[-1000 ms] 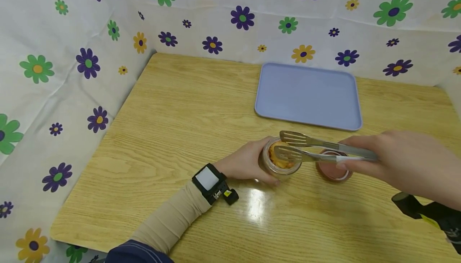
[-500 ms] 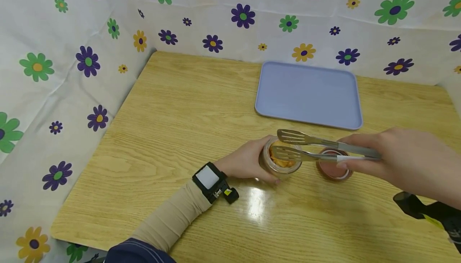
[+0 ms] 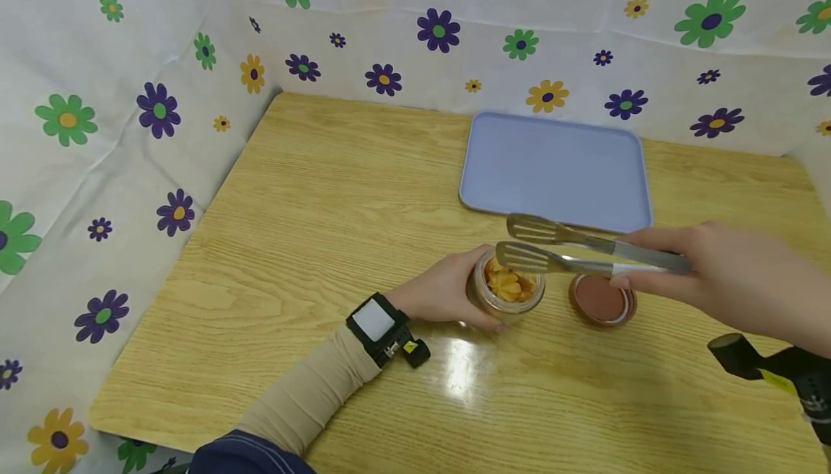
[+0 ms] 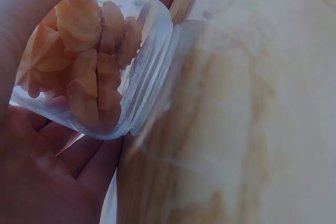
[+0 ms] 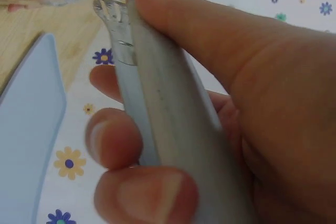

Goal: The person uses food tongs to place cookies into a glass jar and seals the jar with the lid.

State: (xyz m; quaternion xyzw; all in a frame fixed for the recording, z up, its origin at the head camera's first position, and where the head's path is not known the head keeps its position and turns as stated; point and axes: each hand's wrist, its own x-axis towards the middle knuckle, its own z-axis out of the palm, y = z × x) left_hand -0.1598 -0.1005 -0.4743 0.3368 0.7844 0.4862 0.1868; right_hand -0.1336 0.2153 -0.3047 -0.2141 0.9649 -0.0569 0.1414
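My left hand (image 3: 448, 292) grips a clear glass jar (image 3: 513, 308) from its left side, fingers and thumb wrapped round it. Inside the jar are several orange-yellow swirl-shaped cookies (image 4: 79, 51), seen through the glass in the left wrist view. My right hand (image 3: 720, 272) holds metal tongs (image 3: 584, 254) with slotted tips and grey handles. The tips are spread apart with nothing between them, above the jar's open mouth and overlapping its far rim in the head view. Thumb and fingers lie round the handles (image 5: 173, 93) in the right wrist view.
A round reddish-brown lid (image 3: 600, 299) lies on the wooden table (image 3: 311, 221) just right of the jar. Behind it is a blue-grey tray (image 3: 555, 167) near the back edge. A white flower-print cloth (image 3: 389, 27) hangs behind and at the left.
My right hand and the tongs have shifted slightly up and away from the jar's mouth, uncovering more of the cookies and the lid. My left hand and the jar stay put.
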